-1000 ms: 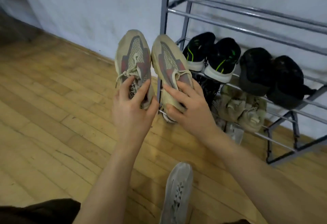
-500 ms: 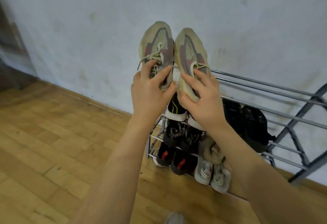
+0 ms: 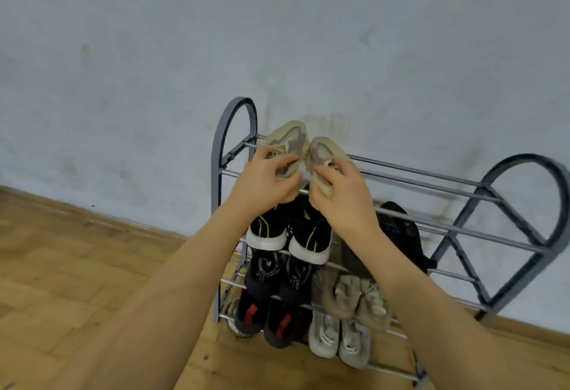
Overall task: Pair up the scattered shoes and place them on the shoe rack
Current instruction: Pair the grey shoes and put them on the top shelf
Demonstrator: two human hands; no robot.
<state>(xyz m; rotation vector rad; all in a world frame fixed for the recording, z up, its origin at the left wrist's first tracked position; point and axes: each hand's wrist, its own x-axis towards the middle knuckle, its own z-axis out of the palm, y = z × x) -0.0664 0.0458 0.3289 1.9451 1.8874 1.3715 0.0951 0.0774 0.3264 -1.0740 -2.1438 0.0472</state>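
Two hands work here: my left hand (image 3: 265,181) grips the left beige sneaker (image 3: 287,149) and my right hand (image 3: 340,195) grips the right beige sneaker (image 3: 324,161), fingers curled over the laces. Both shoes sit side by side, touching, over the left end of the top tier of the shoe rack (image 3: 431,180). Their long axes run away from me, toes pointing far toward the wall (image 3: 277,35), heels at the near rail. I judge setting them down comes next.

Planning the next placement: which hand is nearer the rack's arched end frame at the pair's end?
Left. The left hand, gripping its beige sneaker, sits just beside the arched end frame; the right hand is farther along the top rails.
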